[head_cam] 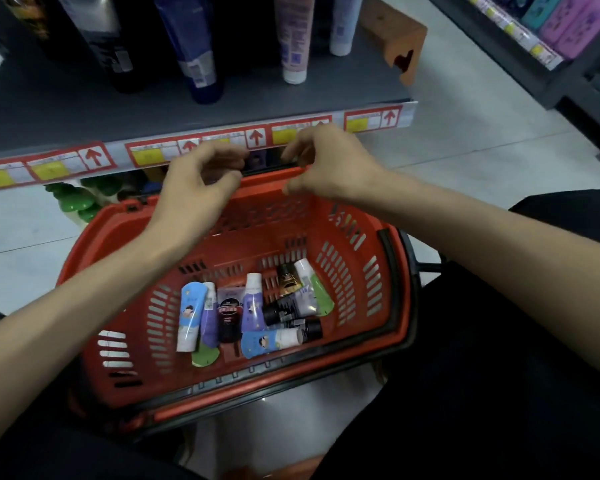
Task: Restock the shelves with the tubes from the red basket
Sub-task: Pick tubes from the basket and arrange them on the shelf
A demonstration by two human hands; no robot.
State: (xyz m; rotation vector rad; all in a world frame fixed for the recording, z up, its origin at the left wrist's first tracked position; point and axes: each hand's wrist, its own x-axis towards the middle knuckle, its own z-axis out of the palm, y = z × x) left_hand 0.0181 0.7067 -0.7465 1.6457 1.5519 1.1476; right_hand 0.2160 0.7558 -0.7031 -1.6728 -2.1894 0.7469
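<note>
A red basket (357, 271) sits on the floor between my knees. Several tubes lie on its bottom: a light blue tube (189, 315), a purple tube (209, 318), a black tube (228, 320), a green and white tube (314, 287) and others. My left hand (196, 188) and my right hand (326, 164) hover side by side over the basket's far rim, just below the shelf edge. The fingers of both hands are loosely curled, and I see nothing held in either.
The grey shelf (66, 109) ahead carries tall standing tubes and bottles, with a price strip (94, 157) of red arrows along its front. Green caps (73, 200) show on the level below. A brown stool (395, 36) stands to the right, and another shelf unit (534, 46) at far right.
</note>
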